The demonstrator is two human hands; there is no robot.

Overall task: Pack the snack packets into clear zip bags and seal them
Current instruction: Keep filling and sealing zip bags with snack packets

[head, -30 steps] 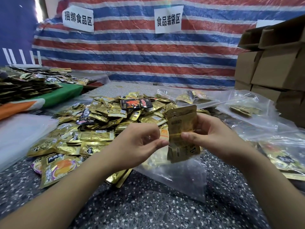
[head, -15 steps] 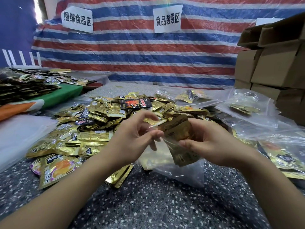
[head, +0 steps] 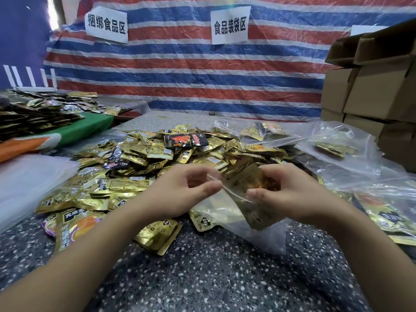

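A clear zip bag [head: 258,230] hangs between my hands above the speckled table [head: 213,280]. My left hand [head: 180,192] pinches the bag's mouth edge at its left side. My right hand [head: 290,192] grips the bag's right side together with a bunch of gold snack packets [head: 249,185] that sit mostly inside the bag. Behind my hands lies a big heap of loose gold packets [head: 144,158], with one black and red packet [head: 185,140] on top.
Filled clear bags [head: 337,149] lie at the right, more [head: 387,210] near my right forearm. Cardboard boxes [head: 371,86] stack at far right. A green-covered table [head: 90,127] with dark packets stands left. White plastic [head: 27,176] lies at left.
The gold packets stood upright above the bag a second ago; they have tilted and slid down into it. Both hands dropped lower and closer to the bag's mouth.
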